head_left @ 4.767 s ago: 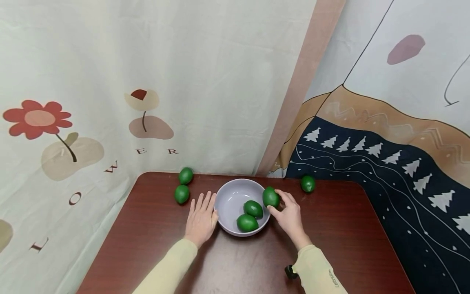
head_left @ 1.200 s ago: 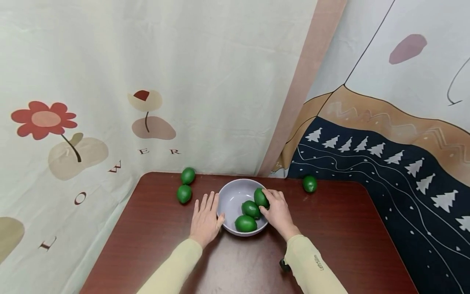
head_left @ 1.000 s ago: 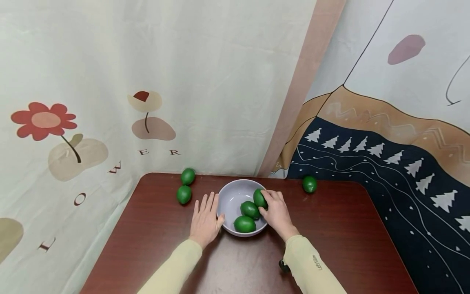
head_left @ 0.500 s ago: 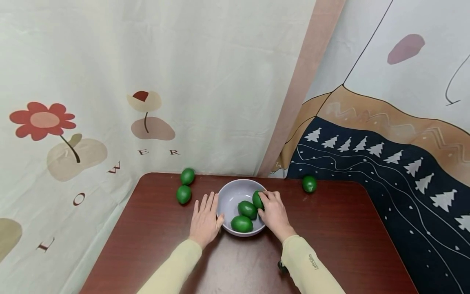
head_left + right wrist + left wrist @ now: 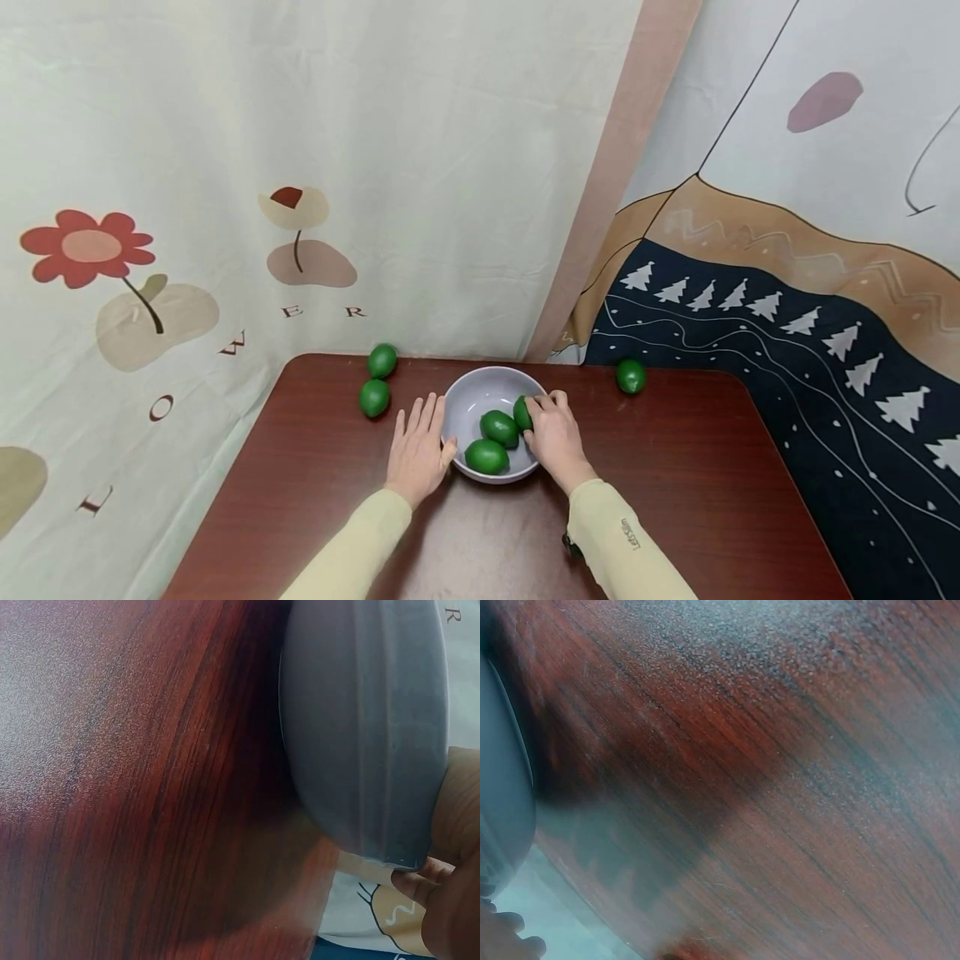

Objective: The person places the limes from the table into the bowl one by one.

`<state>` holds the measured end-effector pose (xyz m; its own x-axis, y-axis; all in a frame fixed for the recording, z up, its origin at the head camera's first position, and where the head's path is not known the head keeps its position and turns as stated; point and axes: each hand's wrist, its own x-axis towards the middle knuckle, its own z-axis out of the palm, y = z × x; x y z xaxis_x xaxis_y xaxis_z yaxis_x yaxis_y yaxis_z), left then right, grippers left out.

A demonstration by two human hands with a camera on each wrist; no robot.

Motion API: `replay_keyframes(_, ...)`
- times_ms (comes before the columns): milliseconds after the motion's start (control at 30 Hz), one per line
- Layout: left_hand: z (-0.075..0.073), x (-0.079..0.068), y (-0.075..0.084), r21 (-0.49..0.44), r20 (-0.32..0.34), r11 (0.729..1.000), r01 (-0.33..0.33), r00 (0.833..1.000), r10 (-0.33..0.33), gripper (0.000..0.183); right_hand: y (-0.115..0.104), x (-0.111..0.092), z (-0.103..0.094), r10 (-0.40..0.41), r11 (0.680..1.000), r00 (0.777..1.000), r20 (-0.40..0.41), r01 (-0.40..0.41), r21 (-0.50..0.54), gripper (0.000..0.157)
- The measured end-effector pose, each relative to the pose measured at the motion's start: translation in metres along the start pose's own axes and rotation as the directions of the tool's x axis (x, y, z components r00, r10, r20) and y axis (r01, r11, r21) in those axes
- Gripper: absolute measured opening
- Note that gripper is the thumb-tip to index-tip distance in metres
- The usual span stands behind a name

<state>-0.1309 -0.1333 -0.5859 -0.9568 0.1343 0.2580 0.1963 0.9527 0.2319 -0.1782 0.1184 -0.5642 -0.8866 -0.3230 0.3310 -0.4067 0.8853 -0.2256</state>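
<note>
A pale lavender bowl (image 5: 467,408) stands on the table with three limes inside. My right hand (image 5: 553,435) reaches over its right rim and grips one lime (image 5: 521,412), partly covered by the fingers. Against that fruit lies a second lime (image 5: 499,427), and a third lime (image 5: 487,457) sits nearer the front. My left hand (image 5: 417,454) lies at the bowl's left side, fingers straight, thumb by the rim. In the right wrist view, the bowl's outer wall (image 5: 360,727) hides the held lime, and my right hand (image 5: 457,877) shows behind it. The left wrist view catches only fingertips (image 5: 510,924) beside the bowl.
Two limes, a rear one (image 5: 382,361) and a nearer one (image 5: 374,398), touch at the table's back left. Another lime (image 5: 631,377) is near the back right edge. A printed curtain (image 5: 450,167) hangs behind the dark red wooden table (image 5: 675,483).
My right hand has brought its lime from over the right rim down into the bowl and leftward. The two other limes have shifted left with it. My left hand stays at the bowl's side.
</note>
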Motion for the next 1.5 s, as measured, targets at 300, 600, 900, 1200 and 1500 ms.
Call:
replay_keyframes(300, 0.001, 0.000, 0.000, 0.006, -0.024, 1.000, -0.011, 1.000, 0.011, 0.071, -0.002, 0.000, 0.000, -0.014, 0.997, 1.000, 0.022, 0.015, -0.070, 0.055)
replay_keyframes(600, 0.001, -0.001, -0.001, 0.013, -0.035, 1.000, -0.018, 0.999, 0.019, 0.072, -0.004, -0.001, 0.000, -0.001, 0.996, 0.999, 0.044, 0.005, -0.087, 0.054)
replay_keyframes(900, 0.000, 0.001, -0.001, 0.013, -0.021, 1.000, -0.019, 1.000, 0.019, 0.072, 0.000, -0.007, -0.002, 0.016, 0.999, 1.000, -0.001, -0.016, 0.039, 0.043)
replay_keyframes(1200, 0.002, 0.002, -0.001, 0.013, 0.008, 1.000, -0.012, 1.000, 0.011, 0.072, 0.006, -0.015, -0.001, 0.018, 0.991, 1.000, -0.019, -0.015, 0.135, 0.038)
replay_keyframes(1500, 0.004, 0.001, -0.002, 0.011, -0.005, 1.000, -0.017, 1.000, 0.017, 0.071, 0.009, -0.028, -0.003, 0.022, 0.976, 0.998, -0.054, -0.010, 0.216, 0.043)
